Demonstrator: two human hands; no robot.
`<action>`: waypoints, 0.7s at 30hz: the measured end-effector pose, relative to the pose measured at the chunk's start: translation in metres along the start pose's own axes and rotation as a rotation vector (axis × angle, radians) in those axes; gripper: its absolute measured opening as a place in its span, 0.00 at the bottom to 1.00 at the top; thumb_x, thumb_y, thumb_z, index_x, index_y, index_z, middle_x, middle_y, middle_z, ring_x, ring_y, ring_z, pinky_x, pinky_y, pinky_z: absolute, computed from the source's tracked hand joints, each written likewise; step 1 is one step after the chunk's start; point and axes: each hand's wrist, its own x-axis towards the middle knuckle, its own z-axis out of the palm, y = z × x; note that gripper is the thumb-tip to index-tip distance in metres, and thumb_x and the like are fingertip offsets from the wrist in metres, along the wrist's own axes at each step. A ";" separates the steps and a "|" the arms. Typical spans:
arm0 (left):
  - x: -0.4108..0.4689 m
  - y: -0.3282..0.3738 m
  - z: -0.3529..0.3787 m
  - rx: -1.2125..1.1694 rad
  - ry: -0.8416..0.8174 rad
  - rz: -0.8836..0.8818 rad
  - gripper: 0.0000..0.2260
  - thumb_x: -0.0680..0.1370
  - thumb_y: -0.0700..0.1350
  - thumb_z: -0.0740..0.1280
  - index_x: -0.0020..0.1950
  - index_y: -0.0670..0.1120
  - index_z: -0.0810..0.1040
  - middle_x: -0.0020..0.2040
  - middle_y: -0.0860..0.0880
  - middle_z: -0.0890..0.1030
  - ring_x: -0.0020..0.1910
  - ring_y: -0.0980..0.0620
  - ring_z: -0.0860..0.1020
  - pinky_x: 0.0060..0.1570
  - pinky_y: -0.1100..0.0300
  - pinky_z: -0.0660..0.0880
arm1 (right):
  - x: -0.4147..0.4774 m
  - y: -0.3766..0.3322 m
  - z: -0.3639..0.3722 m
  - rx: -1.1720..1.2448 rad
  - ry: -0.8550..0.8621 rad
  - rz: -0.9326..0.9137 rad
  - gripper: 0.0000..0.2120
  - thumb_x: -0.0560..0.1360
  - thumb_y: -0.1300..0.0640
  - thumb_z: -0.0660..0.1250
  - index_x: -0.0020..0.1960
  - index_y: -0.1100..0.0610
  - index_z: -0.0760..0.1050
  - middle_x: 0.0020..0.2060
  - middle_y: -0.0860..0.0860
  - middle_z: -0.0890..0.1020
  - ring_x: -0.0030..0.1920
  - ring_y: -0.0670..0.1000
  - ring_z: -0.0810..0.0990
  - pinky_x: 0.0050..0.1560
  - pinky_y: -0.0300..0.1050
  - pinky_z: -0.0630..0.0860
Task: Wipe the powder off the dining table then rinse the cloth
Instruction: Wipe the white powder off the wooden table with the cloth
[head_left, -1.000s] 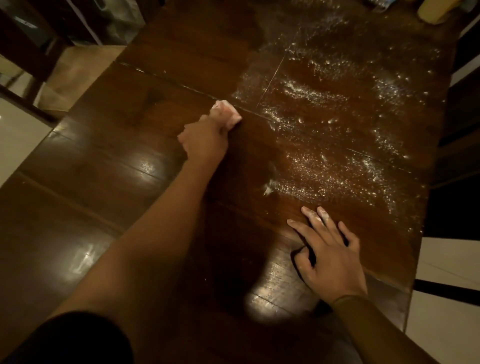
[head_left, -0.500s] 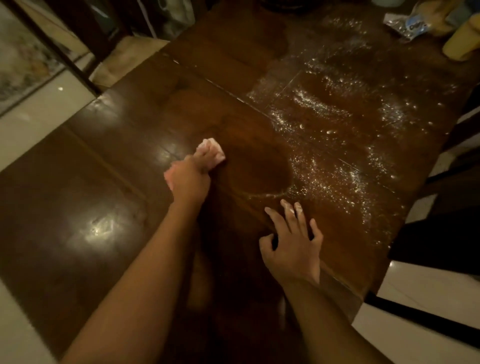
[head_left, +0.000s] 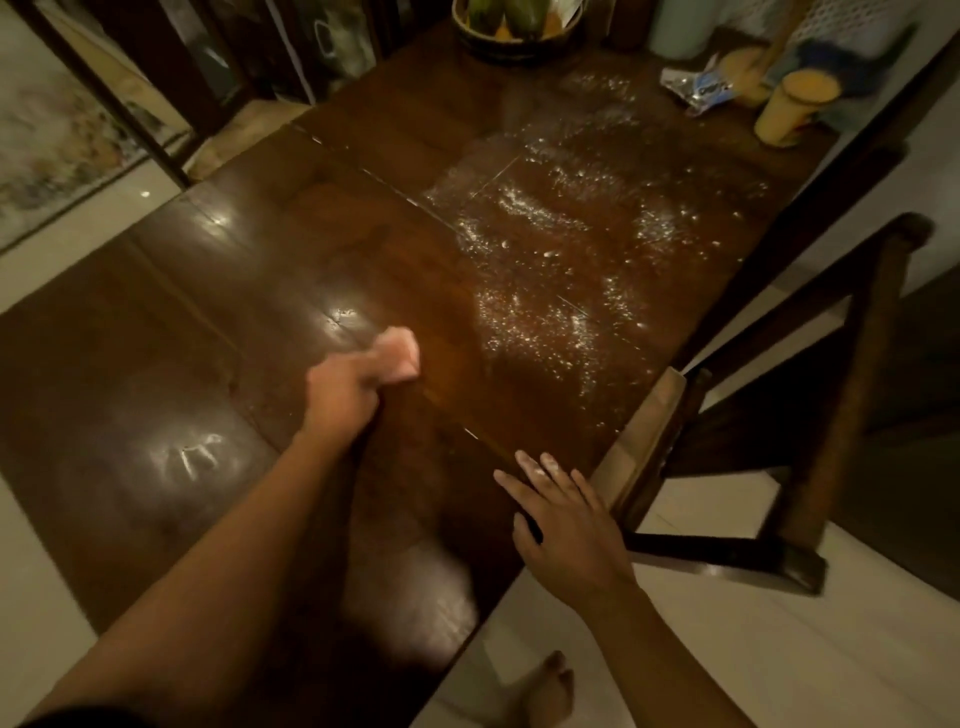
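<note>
Pulling back toward the near side since half a sec ago, the left hand (head_left: 345, 387) is dragging the small pink folded cloth (head_left: 399, 352) away from the spill. The right hand (head_left: 566, 525) is now sitting closer to the near right edge.

Nearest, that right hand is lying flat on the dark glossy wooden dining table (head_left: 182, 364), fingers straight and spread, holding nothing, w/ white dust on two fingertips. Just beyond, the left hand is gripping the cloth, fingers curled round it, and pressing it to the tabletop; motion blur is hiding finer detail.

Progress, approx: the near and left parts of the top are showing bare and shiny, so wiping is looking maybe a third to half done. The scattered white powder (head_left: 545, 312) is still covering a wide patch on the right, running toward the far end. All that is left to wipe, and the cloth rinse isn't started yet.

Far end, containers etc.: a dark round bowl (head_left: 470, 26) is holding green and orange fruit. A yellow cylindrical tumbler (head_left: 787, 111) is standing right of the powder; contents can't be told. A crumpled white-and-blue packet (head_left: 696, 88) is lying just beside it; whether full or empty, can't tell.
</note>
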 end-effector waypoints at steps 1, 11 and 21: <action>0.009 0.005 -0.001 0.048 0.084 -0.214 0.17 0.78 0.46 0.62 0.63 0.61 0.79 0.60 0.48 0.82 0.59 0.45 0.80 0.58 0.55 0.73 | 0.000 0.001 -0.003 -0.003 -0.005 -0.009 0.25 0.83 0.44 0.49 0.79 0.36 0.50 0.80 0.40 0.49 0.80 0.44 0.43 0.78 0.46 0.39; -0.056 0.106 0.067 -0.001 -0.197 0.247 0.27 0.73 0.30 0.64 0.64 0.55 0.79 0.63 0.51 0.80 0.50 0.52 0.76 0.50 0.64 0.63 | -0.002 0.002 -0.045 0.140 -0.100 0.056 0.23 0.79 0.53 0.60 0.74 0.46 0.68 0.76 0.46 0.66 0.76 0.47 0.62 0.73 0.47 0.65; -0.095 -0.027 -0.012 0.069 0.203 -0.638 0.18 0.80 0.61 0.60 0.67 0.60 0.75 0.61 0.43 0.81 0.58 0.39 0.79 0.56 0.51 0.74 | -0.021 0.007 -0.144 -0.121 0.030 -0.046 0.28 0.79 0.47 0.61 0.78 0.42 0.59 0.69 0.51 0.73 0.78 0.56 0.55 0.74 0.59 0.61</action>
